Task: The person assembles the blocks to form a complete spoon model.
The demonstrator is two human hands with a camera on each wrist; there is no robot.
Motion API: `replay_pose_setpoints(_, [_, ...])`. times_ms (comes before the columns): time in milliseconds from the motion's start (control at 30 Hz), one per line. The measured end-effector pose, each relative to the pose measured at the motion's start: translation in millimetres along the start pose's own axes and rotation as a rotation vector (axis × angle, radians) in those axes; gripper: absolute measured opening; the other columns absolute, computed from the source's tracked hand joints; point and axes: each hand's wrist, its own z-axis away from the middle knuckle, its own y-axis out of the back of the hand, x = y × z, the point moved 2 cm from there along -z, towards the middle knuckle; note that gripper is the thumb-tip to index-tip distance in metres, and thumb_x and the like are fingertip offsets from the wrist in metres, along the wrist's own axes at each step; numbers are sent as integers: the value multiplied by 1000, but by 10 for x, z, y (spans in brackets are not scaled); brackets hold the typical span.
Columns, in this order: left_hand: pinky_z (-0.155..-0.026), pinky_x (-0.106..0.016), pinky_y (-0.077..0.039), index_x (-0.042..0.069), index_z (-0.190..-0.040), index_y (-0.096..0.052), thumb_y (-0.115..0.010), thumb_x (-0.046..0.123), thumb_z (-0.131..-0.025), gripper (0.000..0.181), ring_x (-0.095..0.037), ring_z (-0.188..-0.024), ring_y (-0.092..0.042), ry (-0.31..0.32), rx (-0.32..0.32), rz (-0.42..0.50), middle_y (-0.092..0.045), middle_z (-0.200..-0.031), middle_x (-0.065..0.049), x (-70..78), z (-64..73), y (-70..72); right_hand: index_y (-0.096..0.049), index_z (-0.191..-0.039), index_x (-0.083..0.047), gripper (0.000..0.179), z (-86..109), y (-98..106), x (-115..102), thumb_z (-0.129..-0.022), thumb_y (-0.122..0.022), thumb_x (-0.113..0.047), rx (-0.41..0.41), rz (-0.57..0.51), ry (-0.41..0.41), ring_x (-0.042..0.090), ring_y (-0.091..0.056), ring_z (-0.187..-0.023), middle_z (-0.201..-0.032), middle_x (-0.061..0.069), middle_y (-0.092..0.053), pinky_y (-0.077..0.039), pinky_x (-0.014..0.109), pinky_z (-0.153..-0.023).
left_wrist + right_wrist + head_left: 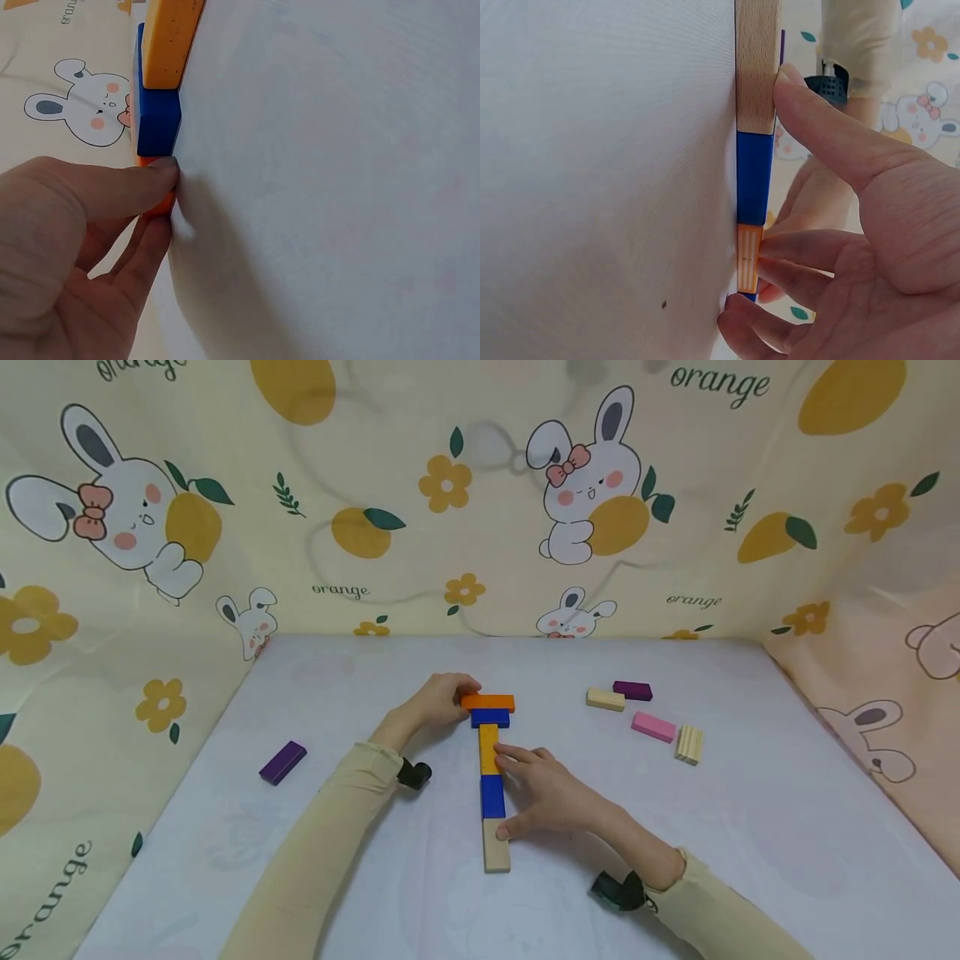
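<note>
A T-shaped line of wooden blocks lies on the white table. At its far end an orange block [491, 702] lies crosswise, and my left hand [441, 702] pinches its left end between thumb and fingers. Just nearer is a crosswise blue block [491, 719]. From there the stem runs toward me: a yellow-orange block [488, 747], a second blue block [492, 797] and a plain wood block [496, 856]. My right hand [551, 793] is spread along the stem's right side, its thumb [799, 86] on the plain block and fingertips at the yellow-orange one.
To the right lie a plain block [605, 699], a dark purple block [632, 691], a pink block [653, 727] and a ridged cream block [688, 745]. Another purple block [282, 762] lies at the left. A patterned cloth [420, 468] rises behind the table.
</note>
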Motion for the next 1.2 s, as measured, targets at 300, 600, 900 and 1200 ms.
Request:
replay_pose_setpoints(300, [-97, -40, -47, 5, -137, -55, -81, 14, -83, 61, -30, -119, -51, -60, 139, 82, -56, -134, -11, 39, 651, 475, -44, -149, -10, 99, 9, 8, 8, -70, -84, -54, 6, 1, 19, 38, -31, -137, -159, 2, -29, -37, 57, -103])
replay_pose_setpoints(600, [-92, -48, -49, 10, -127, -64, -85, 20, -79, 53, -25, -118, -54, -49, 334, 64, -59, -131, -5, -446, 1874, 986, -44, -149, -9, 98, 25, 13, -4, -71, -84, -53, 5, -2, 23, 38, -31, -136, -159, 2, -28, -37, 58, -103])
replay_pose_setpoints(900, [-89, -19, -48, 13, -140, -55, -78, 35, -85, 64, -35, -120, -53, 194, 255, 191, -53, -140, -11, -1046, 2551, 1075, -43, -149, -9, 99, 26, 12, 12, -71, -83, -54, 9, -11, 29, 37, -31, -136, -159, 2, -28, -37, 57, -102])
replay_pose_setpoints(1200, [-83, -21, -50, 15, -146, -49, -79, 39, -84, 73, -38, -122, -52, 261, 211, 188, -51, -142, -13, -1264, 2698, 1062, -43, -149, -8, 99, 26, 8, 24, -71, -83, -54, 8, -18, 30, 36, -31, -136, -159, 3, -28, -37, 57, -103])
